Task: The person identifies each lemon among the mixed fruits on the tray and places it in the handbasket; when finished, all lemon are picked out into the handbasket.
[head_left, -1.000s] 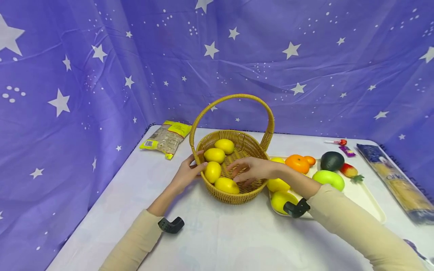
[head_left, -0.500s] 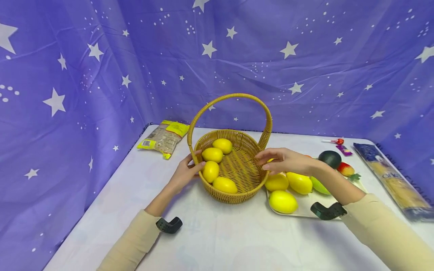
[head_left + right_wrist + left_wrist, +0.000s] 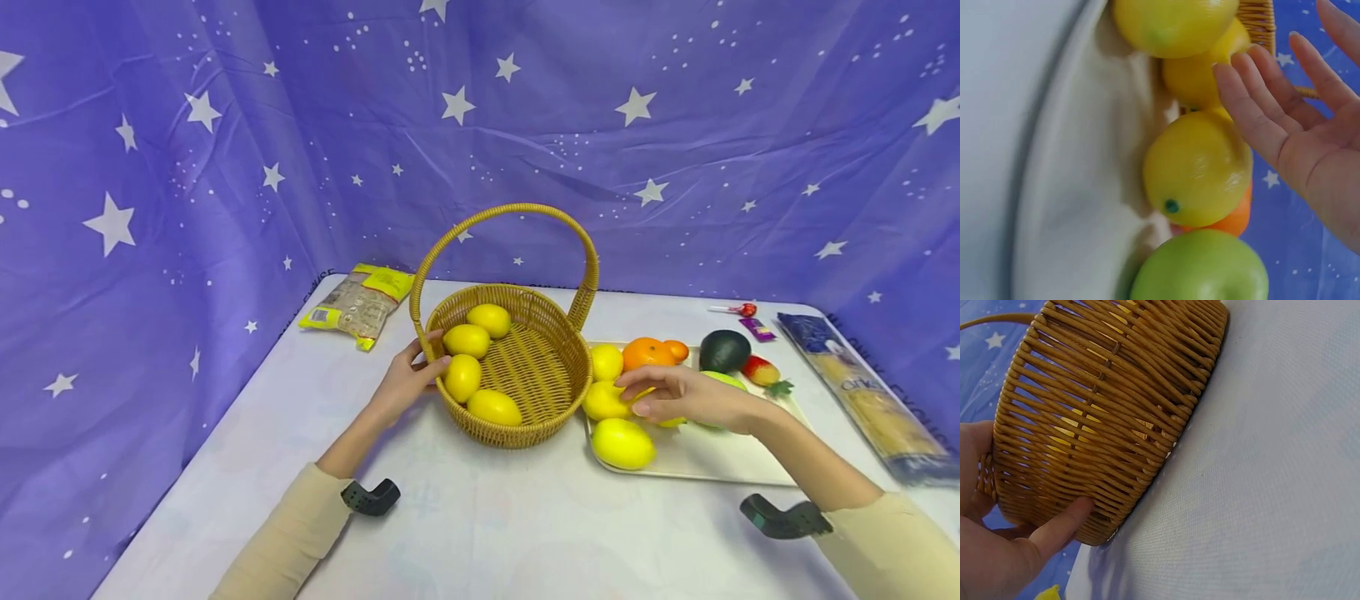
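A wicker basket point(image 3: 525, 433) with a tall hoop handle stands mid-table, several lemons point(image 3: 493, 407) lying along its left side. My left hand point(image 3: 405, 385) holds the basket's left rim near the handle's foot; in the left wrist view its fingers point(image 3: 1063, 528) lie against the woven wall. To the right, my right hand point(image 3: 693, 398) hovers over the cream tray point(image 3: 720, 462), fingers spread and holding nothing. Below and beside it on the tray are more lemons point(image 3: 622, 443). In the right wrist view one lemon point(image 3: 1200, 169) sits just under the fingertips.
Also on the tray are an orange point(image 3: 647, 353), a dark green avocado-like fruit point(image 3: 724, 352), a small red-yellow fruit point(image 3: 761, 370) and a green apple point(image 3: 1204, 272). A yellow-ended bag point(image 3: 363, 304) lies back left. Right of the tray lie a lollipop point(image 3: 745, 309) and a pasta pack point(image 3: 870, 396).
My right hand has moved right, out of the basket, over its rim and across to the lemons on the tray. The left hand stays on the basket's rim.
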